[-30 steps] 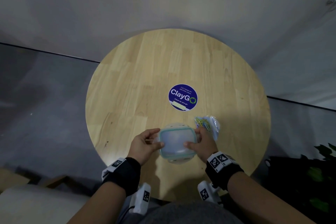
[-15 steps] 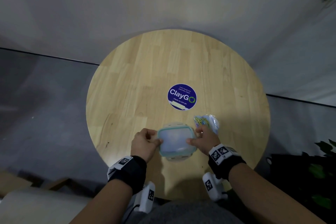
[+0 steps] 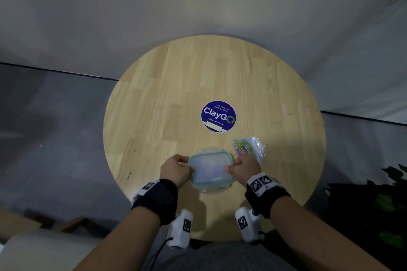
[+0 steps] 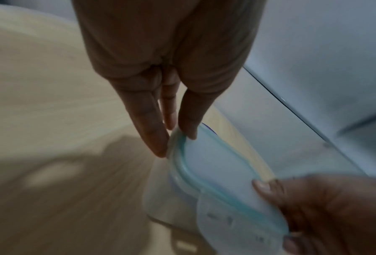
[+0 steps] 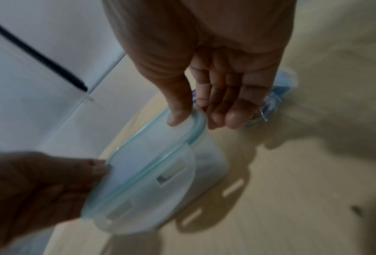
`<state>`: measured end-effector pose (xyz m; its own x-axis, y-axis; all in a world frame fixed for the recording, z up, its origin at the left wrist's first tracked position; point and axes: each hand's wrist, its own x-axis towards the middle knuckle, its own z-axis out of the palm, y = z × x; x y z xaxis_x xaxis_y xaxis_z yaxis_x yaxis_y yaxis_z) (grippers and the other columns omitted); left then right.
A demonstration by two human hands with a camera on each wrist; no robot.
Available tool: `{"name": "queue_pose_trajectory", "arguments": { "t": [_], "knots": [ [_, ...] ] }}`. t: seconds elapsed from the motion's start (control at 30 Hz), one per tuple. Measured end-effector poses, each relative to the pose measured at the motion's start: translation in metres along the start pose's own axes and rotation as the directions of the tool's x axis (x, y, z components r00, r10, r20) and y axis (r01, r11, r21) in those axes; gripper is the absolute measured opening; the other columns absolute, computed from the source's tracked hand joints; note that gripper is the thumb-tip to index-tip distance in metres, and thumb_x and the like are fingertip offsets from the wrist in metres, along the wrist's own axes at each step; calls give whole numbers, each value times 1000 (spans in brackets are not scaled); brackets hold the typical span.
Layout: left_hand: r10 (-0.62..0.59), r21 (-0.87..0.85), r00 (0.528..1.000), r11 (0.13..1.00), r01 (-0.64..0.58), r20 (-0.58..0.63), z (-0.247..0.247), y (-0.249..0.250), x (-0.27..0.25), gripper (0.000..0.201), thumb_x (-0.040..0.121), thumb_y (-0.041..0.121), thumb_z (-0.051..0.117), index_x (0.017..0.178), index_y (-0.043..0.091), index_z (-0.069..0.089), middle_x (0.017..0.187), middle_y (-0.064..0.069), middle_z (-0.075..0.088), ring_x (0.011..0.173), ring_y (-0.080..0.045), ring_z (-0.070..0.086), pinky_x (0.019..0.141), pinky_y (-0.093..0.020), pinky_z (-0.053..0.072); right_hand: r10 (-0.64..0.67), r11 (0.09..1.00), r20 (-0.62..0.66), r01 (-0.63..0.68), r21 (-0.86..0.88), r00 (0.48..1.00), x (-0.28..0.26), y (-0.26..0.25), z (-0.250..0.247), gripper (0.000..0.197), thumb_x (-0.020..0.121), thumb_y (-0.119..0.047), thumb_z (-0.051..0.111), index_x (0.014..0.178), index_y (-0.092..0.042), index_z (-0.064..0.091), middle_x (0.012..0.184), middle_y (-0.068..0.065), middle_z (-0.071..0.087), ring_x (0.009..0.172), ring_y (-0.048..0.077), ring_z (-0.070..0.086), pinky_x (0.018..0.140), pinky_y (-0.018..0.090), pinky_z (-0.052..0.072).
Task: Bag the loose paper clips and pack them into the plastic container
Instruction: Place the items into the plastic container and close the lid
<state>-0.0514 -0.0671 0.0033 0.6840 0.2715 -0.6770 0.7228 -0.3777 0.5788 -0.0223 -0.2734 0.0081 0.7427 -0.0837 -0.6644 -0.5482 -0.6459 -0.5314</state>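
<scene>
1. A pale wall (image 3: 198,2) and a grey floor (image 3: 48,138) lie behind a round, light wooden table (image 3: 167,99), whose far half is bare apart from a round blue "ClayGo" sticker (image 3: 218,116) near the middle.
2. A translucent, rounded-square plastic container with a teal-rimmed lid (image 3: 211,168) sits near the table's near edge, lid up – no clear long axis; its flaps stick out on the far and near sides.
3. The left hand (image 3: 175,170) pinches the lid's left edge, thumb on top, fingers (image 4: 154,131) nearly straight down its side.
4. The right hand (image 3: 244,167) pinches the right edge likewise, thumb on top.
5. A clear plastic bag of coloured paper clips (image 3: 250,147) lies just beyond the right hand, beside the container – open wood to its right.
</scene>
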Motion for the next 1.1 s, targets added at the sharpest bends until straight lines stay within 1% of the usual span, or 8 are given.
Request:
{"name": "queue_pose_trajectory", "arguments": {
  "t": [0.13, 0.23, 0.33, 0.5, 0.7, 0.8, 0.9, 1.1],
  "knots": [
    [344, 377, 939, 868, -323, 14, 3, 20, -4, 62, 73, 5, 54, 132, 23, 44, 125, -15, 41, 105, -36, 52, 91, -36, 46, -387, 872, -53, 346, -347, 921, -19, -5, -1, 51, 69, -40, 75, 109, -19, 50, 114, 4, 51, 102, 24, 51, 91, 37, 45],
    [530, 507, 826, 667, -546, 193, 9, 37, 4, 61, 76, 6, 51, 135, 20, 43, 134, -9, 42, 117, -31, 42, 97, -41, 41, -597, 446, 281, 602, -663, 752, -30, 4, 5, 76, 58, -55, 74, 121, -25, 44, 116, 4, 49, 108, 28, 48, 91, 44, 45],
    [418, 595, 844, 600, -534, 335, 16, 43, 13, 40, 89, 19, 49, 128, 15, 52, 122, -12, 54, 113, -31, 49, 94, -39, 42, -605, 235, 377, 610, -757, 701, -30, 9, 16, 74, 49, -46, 79, 111, -25, 46, 102, 4, 57, 88, 27, 57, 71, 40, 51],
    [312, 604, 915, 687, -404, 257, 10, 46, 16, 26, 88, 25, 56, 105, 8, 66, 108, -14, 66, 101, -31, 59, 80, -30, 44, -759, 67, 340, 587, -807, 555, -17, 3, 18, 46, 48, -16, 59, 93, -24, 53, 78, -3, 60, 65, 19, 58, 54, 28, 47],
    [287, 418, 955, 861, -291, 75, 15, 24, 0, 17, 91, 24, 52, 85, 9, 52, 99, -22, 65, 93, -36, 58, 70, -33, 38, -715, 241, 237, 550, -800, 658, 8, -17, 3, 61, 43, -15, 81, 96, -21, 51, 84, 3, 60, 73, 24, 60, 57, 32, 52],
    [281, 362, 958, 899, -246, -48, 14, 30, 5, 18, 91, 18, 51, 92, 0, 55, 99, -24, 65, 94, -39, 58, 73, -36, 40, -605, 542, 50, 458, -705, 794, 17, -16, -14, 57, 65, -3, 62, 119, -18, 50, 108, 11, 53, 97, 33, 55, 80, 44, 51],
    [247, 339, 964, 919, -200, -100, 5, 36, 16, 20, 91, 18, 50, 94, 0, 56, 99, -23, 65, 93, -38, 58, 70, -34, 38, -320, 809, -180, 170, -563, 930, 19, 4, -25, 56, 74, -22, 66, 124, -28, 42, 120, 8, 40, 108, 31, 45, 83, 42, 51],
    [237, 342, 967, 919, -194, -89, 2, 48, 30, 20, 90, 22, 52, 92, 4, 57, 94, -19, 66, 88, -35, 59, 66, -31, 38, -215, 888, -154, 127, -443, 964, 31, 12, -9, 57, 83, -26, 62, 136, -26, 40, 129, 17, 40, 110, 36, 49, 93, 39, 47]
  ]
}}
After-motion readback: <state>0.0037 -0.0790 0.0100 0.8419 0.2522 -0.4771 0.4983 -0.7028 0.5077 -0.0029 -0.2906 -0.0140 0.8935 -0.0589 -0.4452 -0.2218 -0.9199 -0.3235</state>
